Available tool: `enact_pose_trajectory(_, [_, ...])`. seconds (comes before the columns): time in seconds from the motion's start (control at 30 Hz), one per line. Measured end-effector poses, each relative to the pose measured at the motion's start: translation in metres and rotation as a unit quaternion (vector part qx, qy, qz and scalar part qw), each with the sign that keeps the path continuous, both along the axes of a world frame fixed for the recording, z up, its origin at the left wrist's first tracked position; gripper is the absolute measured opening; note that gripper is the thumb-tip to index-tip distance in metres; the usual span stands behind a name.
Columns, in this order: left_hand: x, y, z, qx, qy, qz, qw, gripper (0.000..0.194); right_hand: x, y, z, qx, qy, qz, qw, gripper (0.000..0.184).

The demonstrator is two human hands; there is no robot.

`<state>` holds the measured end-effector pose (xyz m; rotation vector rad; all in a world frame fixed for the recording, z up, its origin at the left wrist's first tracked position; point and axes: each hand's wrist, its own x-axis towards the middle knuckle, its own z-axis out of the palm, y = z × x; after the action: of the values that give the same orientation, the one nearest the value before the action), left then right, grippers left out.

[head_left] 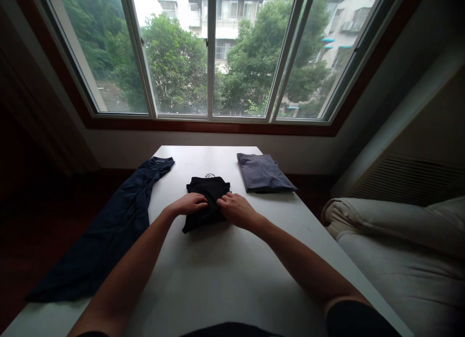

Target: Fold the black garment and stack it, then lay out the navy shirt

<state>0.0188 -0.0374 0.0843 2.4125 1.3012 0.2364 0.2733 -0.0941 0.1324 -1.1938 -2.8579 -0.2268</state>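
Observation:
A folded black garment [207, 189] lies in the middle of the white table [218, 269]. My left hand [189, 204] rests palm down on its left side, fingers curled over the cloth. On the garment's right side my right hand [237, 208] lies with its fingers pressing into the fabric. The two hands almost meet at the garment's centre. Whether either hand pinches the cloth or only presses on it is hard to tell.
A folded grey-blue garment [262, 172] lies at the table's far right. A dark blue garment [109, 230] is spread along the table's left edge and hangs over it. A light sofa [399, 249] stands to the right. A wide window [210, 51] fills the far wall.

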Motion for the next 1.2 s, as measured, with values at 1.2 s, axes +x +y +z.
enact_pose_trajectory(1.2, [-0.025, -0.087, 0.133, 0.084, -0.495, 0.063, 0.863, 0.037, 0.046, -0.028, 0.063, -0.332, 0.618, 0.086, 0.707, 0.042])
